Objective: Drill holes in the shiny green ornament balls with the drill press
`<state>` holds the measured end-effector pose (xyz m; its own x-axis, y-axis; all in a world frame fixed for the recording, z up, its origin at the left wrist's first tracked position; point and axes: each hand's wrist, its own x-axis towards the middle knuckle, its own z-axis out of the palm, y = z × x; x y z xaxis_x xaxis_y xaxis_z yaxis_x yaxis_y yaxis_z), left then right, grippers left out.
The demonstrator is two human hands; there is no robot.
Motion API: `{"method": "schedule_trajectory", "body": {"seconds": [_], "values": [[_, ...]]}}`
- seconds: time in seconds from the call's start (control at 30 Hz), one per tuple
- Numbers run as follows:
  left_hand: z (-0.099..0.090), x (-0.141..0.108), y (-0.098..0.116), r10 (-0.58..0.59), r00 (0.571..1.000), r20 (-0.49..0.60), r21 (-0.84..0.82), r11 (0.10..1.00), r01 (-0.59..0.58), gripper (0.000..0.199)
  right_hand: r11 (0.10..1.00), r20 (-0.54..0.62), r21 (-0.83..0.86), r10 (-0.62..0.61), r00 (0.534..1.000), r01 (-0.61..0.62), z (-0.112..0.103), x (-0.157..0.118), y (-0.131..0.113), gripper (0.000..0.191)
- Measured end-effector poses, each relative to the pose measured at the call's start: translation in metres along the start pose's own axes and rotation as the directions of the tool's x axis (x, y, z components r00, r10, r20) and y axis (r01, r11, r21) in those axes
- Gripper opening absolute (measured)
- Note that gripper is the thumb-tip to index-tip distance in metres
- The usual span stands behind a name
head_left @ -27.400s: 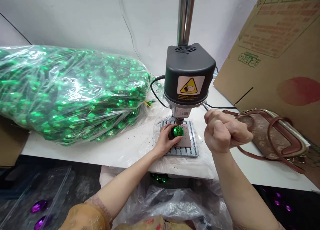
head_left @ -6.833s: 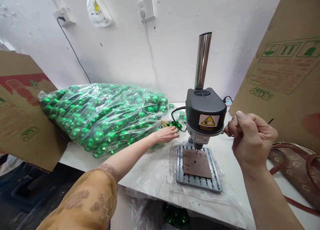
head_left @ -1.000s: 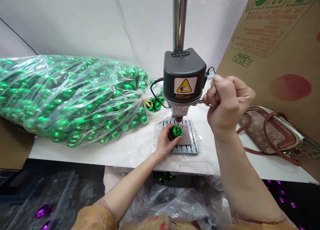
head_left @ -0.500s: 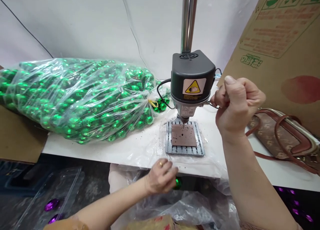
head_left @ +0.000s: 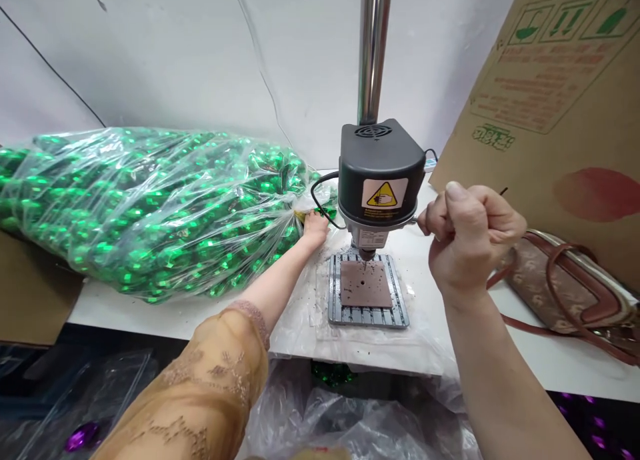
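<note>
Your right hand clasps the drill-press lever, left hand grip unclear; lower green baubles look done, bagged baubles seemingly left.

A pale wall backs a white table.

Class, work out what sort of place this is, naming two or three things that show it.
Probably a small workshop or assembly room: a benchtop drill press stands on the white table, a clear plastic bag bulges with faceted green balls, and a printed cardboard carton stands to the right.
</note>
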<state>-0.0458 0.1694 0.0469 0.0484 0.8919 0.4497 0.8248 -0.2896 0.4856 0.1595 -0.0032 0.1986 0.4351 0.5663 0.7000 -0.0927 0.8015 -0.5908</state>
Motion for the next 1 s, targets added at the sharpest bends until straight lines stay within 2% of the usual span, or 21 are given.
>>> {"method": "schedule_trajectory", "body": {"seconds": [0.1,0.17,0.23,0.3,0.33,0.37,0.43,0.5,0.53,0.57,0.63,0.77,0.9,1.0], "values": [[-0.006,-0.006,-0.006,0.015,0.999,0.050,0.016,1.000,-0.015,0.028,1.000,0.005,-0.001,0.010,1.000,-0.010,0.000,-0.001,0.000,0.046],[-0.015,-0.020,-0.007,0.060,0.997,0.050,0.001,0.998,-0.060,0.031,1.000,0.002,-0.006,0.017,1.000,-0.017,0.000,-0.001,-0.001,0.047],[-0.025,-0.041,-0.006,0.088,0.996,-0.024,-0.085,0.992,-0.090,0.034,1.000,-0.004,-0.006,0.018,1.000,-0.018,0.001,-0.001,-0.001,0.047],[-0.033,-0.068,0.000,0.008,0.994,-0.110,-0.292,0.956,-0.040,0.040,1.000,-0.010,0.002,0.015,1.000,-0.014,0.001,-0.001,-0.001,0.047],[-0.036,-0.082,0.003,-0.079,0.991,-0.110,-0.437,0.899,0.023,0.045,1.000,-0.014,0.007,0.013,1.000,-0.013,0.001,-0.001,0.000,0.047],[-0.039,-0.096,0.008,-0.173,0.983,-0.063,-0.588,0.803,0.103,0.050,1.000,-0.019,0.010,0.013,1.000,-0.013,0.001,-0.001,0.000,0.047],[-0.042,-0.119,0.016,-0.312,0.942,0.127,-0.809,0.516,0.280,0.055,1.000,-0.028,0.020,0.008,1.000,-0.007,0.001,-0.001,0.002,0.046],[-0.043,-0.135,0.024,-0.354,0.883,0.308,-0.873,0.264,0.410,0.053,1.000,-0.029,0.029,-0.011,1.000,0.011,0.001,-0.001,0.003,0.046],[-0.043,-0.140,0.028,-0.361,0.861,0.358,-0.871,0.203,0.447,0.051,0.999,-0.026,0.032,-0.019,0.999,0.020,0.001,0.000,0.004,0.046],[-0.042,-0.143,0.031,-0.364,0.850,0.382,-0.863,0.188,0.468,0.051,0.999,-0.022,0.031,-0.025,0.999,0.026,0.001,0.000,0.004,0.046],[-0.040,-0.146,0.036,-0.350,0.857,0.378,-0.843,0.252,0.475,0.052,0.999,-0.018,0.018,-0.030,0.999,0.031,0.001,0.000,0.004,0.047],[-0.032,-0.146,0.044,-0.270,0.898,0.348,-0.799,0.415,0.435,0.054,1.000,-0.002,-0.018,-0.020,1.000,0.020,0.000,0.000,0.003,0.049],[-0.027,-0.145,0.049,-0.188,0.923,0.337,-0.758,0.528,0.384,0.054,0.999,-0.007,-0.036,-0.010,1.000,0.010,0.000,0.000,0.003,0.050],[-0.025,-0.145,0.053,-0.128,0.936,0.328,-0.746,0.573,0.340,0.054,0.999,-0.023,-0.041,-0.004,1.000,0.003,0.000,0.000,0.004,0.051]]}}
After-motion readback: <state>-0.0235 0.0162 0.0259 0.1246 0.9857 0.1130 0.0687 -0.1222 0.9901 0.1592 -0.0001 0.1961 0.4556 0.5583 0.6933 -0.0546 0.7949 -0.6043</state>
